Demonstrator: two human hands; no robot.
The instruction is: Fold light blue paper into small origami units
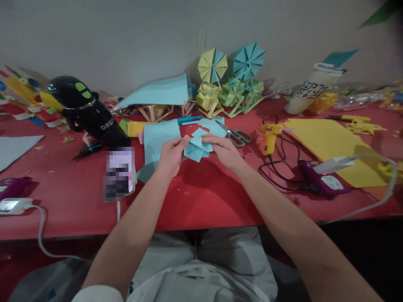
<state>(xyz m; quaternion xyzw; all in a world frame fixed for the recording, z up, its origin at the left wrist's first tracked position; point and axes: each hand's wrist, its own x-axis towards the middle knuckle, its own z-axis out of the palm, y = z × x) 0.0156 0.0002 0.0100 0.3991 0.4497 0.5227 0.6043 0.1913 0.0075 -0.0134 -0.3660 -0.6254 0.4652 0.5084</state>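
The red worktop [201, 205] spreads before me, a flat blue sheet [161, 133] toward ten o'clock. My left hand [171, 156], at nine, and right hand [224, 150], at three, pinch a folded blue paper piece [197, 150] between them, mid-dial. I judge it light, crisp, easily creased: best held gently by its edges

Both hands [171, 157] pinched, close together
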